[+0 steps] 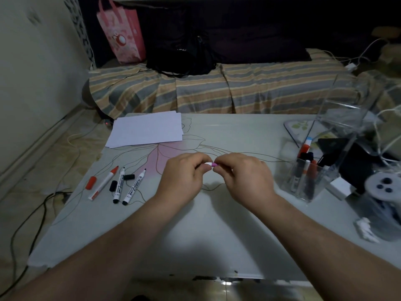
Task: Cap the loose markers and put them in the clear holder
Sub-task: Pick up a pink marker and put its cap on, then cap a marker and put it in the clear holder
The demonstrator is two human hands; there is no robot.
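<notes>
In the head view, both hands are brought together just above the middle of the frame, over a pale table [217, 224] printed with a pink flower outline. The left hand [184, 174] is clenched around a white-bodied marker [208, 163], of which only a short stub shows between the two hands. The right hand [243, 177] is closed on a pink cap [214, 164], which is met end to end with the white stub; whether the cap is fully seated cannot be told.

At the left of the frame, three uncapped markers are laid on the table side by side, tips pointing toward the top of the frame: a red marker [104, 183] and two black markers [119, 185] [134, 187]. A red cap [91, 182] is seen just left of the red marker. One black cap [113, 185] lies between the red marker and the first black marker, and another black cap [129, 177] between the two black markers.

At the right of the frame, a clear holder [303, 181] is stood on the table, with several markers held upright inside it, red and dark ones among them. A stack of white paper [147, 129] is placed at the upper left of the table.
</notes>
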